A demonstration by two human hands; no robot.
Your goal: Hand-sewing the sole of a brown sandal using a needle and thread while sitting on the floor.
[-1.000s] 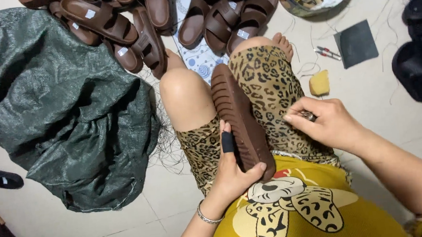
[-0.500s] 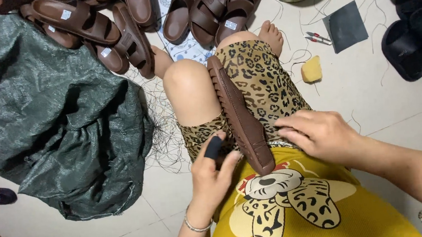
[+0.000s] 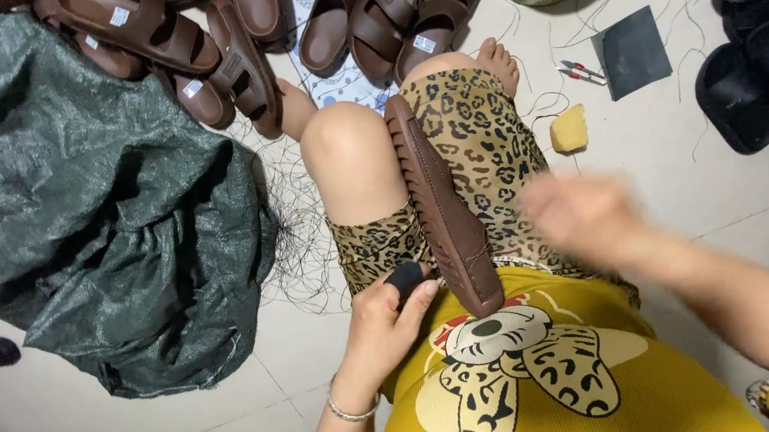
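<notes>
A brown sandal point(image 3: 443, 212) lies sole-up along the person's lap, between the knees, heel end against the yellow shirt point(image 3: 541, 385). The left hand point(image 3: 388, 324) is closed on a small dark object point(image 3: 404, 278) just beside the sandal. The right hand point(image 3: 578, 211) hovers above the thigh (motion-blurred; its opening cannot be told). More brown sandals point(image 3: 237, 46) lie beyond the knees.

This is an informal shoemaking workspace set up on a tiled floor point(image 3: 747, 245), likely a home workshop. Finished brown sandals point(image 3: 210, 48) with small labels lie piled at the top, and black sandals point(image 3: 754, 82) sit at the right edge. Loose threads point(image 3: 300, 240) trail across the floor beside a large green woven sack point(image 3: 97, 227). Small thread snips point(image 3: 580, 71), a dark abrasive sheet point(image 3: 630, 50) and a yellow sponge block point(image 3: 569, 129) lie nearby.
</notes>
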